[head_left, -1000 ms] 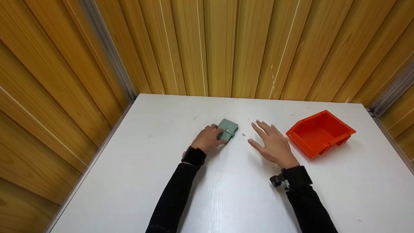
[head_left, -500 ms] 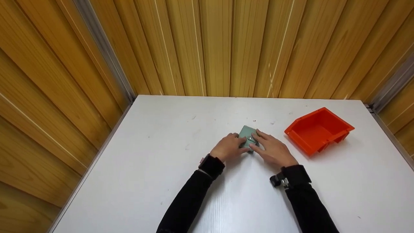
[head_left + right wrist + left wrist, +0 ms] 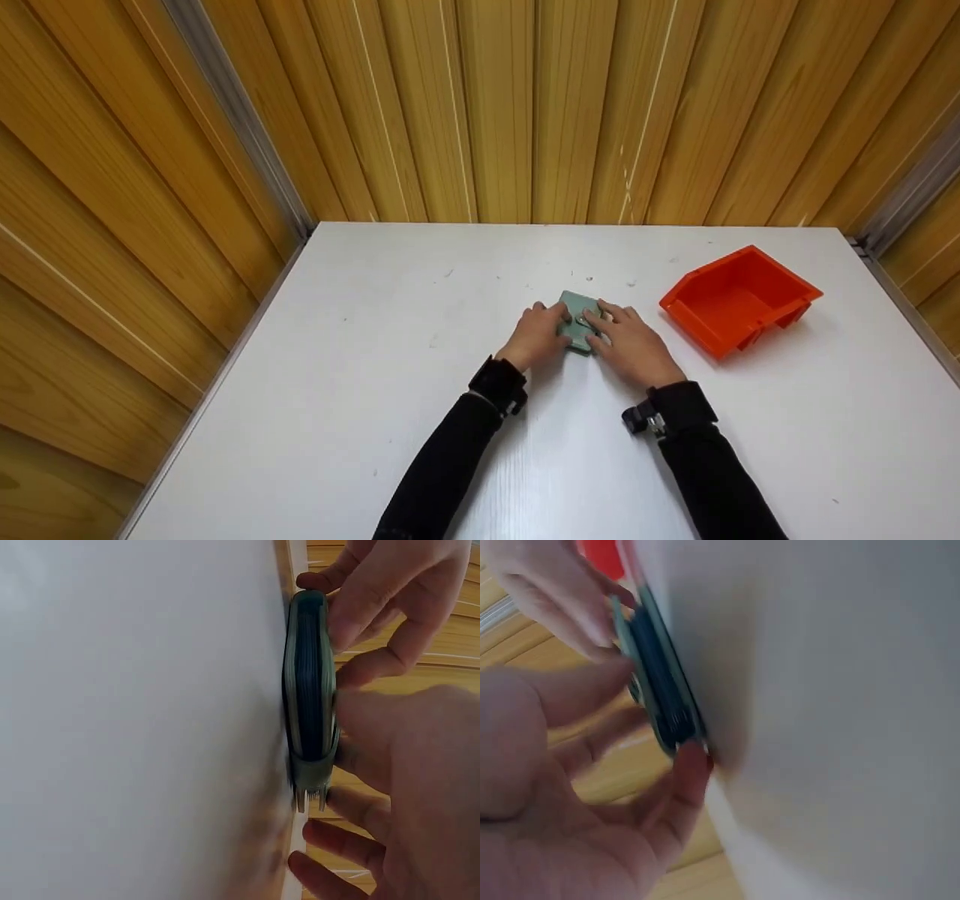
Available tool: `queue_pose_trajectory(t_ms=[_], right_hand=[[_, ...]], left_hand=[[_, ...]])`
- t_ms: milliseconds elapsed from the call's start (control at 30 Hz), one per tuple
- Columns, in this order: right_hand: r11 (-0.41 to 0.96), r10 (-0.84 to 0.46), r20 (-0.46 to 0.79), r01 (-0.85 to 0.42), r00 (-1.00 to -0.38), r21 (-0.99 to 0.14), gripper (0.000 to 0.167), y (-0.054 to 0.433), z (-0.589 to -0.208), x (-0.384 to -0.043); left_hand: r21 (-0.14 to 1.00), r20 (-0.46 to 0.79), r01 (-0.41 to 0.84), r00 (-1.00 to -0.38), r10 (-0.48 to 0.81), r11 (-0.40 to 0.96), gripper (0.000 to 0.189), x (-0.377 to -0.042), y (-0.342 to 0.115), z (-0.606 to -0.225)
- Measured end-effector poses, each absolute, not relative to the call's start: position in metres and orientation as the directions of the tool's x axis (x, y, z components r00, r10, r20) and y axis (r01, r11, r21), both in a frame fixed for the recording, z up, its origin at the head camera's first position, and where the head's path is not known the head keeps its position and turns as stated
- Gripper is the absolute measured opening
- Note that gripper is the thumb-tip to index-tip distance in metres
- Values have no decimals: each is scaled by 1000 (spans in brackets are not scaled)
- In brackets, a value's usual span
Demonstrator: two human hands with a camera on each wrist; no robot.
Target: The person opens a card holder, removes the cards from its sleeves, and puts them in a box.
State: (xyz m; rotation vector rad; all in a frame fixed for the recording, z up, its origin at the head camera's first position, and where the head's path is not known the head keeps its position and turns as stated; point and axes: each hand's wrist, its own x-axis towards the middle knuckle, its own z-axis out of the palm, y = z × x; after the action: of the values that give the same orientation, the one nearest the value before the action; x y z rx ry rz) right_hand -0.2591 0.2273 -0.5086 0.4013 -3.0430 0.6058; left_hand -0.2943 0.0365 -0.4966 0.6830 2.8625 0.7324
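A small green card holder [image 3: 579, 300], with a snap strap, lies on the white table in the head view. My left hand [image 3: 534, 337] grips its left edge, thumb and fingertips on either side in the left wrist view. At the right edge, my right hand [image 3: 636, 351] has its thumb and index finger on the cover by the strap. Its other fingers spread past the far end in the right wrist view. Seen edge-on there, the card holder [image 3: 309, 682] shows thin layered sleeves between its covers, with the strap [image 3: 313, 771] wrapped round the side.
An orange-red open bin [image 3: 739, 300] stands on the white table [image 3: 360, 405], right of the hands. Wood-look panel walls [image 3: 495, 112] rise behind and at both sides. Each wrist wears a black strap with a small camera.
My left hand has moved right with the card holder, bringing it to the right hand. My right hand's fingers have come onto the strap side. Over the last half second both hands shifted only slightly.
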Motion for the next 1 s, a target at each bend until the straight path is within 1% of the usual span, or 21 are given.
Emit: queue_pose_trajectory(t_ms=[100, 167, 233, 400, 500, 700, 833, 933, 1000], right_hand=[[905, -225, 131, -257, -966, -340, 46, 223, -508, -259], [902, -219, 152, -260, -964, -345, 44, 220, -508, -259], [897, -214, 150, -255, -965, -360, 44, 217, -507, -259], [887, -205, 138, -244, -969, -393, 44, 211, -508, -260], [885, -200, 164, -250, -966, -392, 40, 208, -508, -261], [887, -160, 234, -244, -959, -392, 25, 207, -508, -262], [879, -149, 284, -259, -947, -401, 17, 207, -510, -264], [868, -150, 311, -276, -939, -413, 16, 208, -511, -264], [862, -146, 311, -275, -939, -426, 18, 208, -512, -264]], left_hand=[[618, -14, 312, -914, 406, 722, 40, -292, 37, -497], [673, -39, 263, -921, 388, 691, 44, -290, 36, -497], [703, -68, 224, -923, 378, 675, 45, -288, 35, -496], [711, -96, 196, -925, 369, 675, 47, -285, 33, -496], [715, -105, 187, -924, 368, 674, 48, -284, 33, -497], [731, -119, 178, -917, 380, 659, 49, -285, 35, -498], [719, -108, 191, -919, 380, 668, 50, -287, 36, -499], [712, -91, 210, -919, 384, 670, 51, -288, 36, -500], [718, -91, 208, -919, 385, 664, 47, -289, 37, -500]])
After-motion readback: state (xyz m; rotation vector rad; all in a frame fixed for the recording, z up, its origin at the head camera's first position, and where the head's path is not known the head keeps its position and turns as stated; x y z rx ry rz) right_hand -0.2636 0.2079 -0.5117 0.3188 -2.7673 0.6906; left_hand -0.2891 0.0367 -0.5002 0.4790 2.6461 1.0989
